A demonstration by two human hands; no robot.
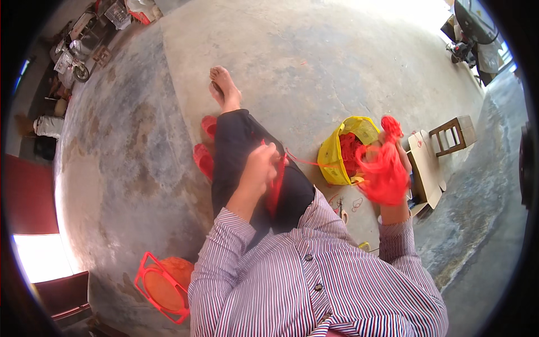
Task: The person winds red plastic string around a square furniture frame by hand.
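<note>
My left hand [260, 167] is closed above my lap, pinching a red strip [274, 194] that hangs down over my dark trousers. From near its fingers a thin red strand [306, 162] runs right toward the yellow bin [329, 160]. Out to the right, my right hand [405, 159] is closed round a loose bundle of red strips [383, 175], blurred by motion, which covers most of the fingers. Inside the bin lies a tangled heap of red strips [349, 151].
Right of the bin stand an open cardboard box [425, 168] and a small wooden stool [453, 136]. Red slippers [203, 160] lie beside my legs. A red plastic frame seat [160, 289] is at lower left. Small scraps and scissors-like items lie on the floor below the bin.
</note>
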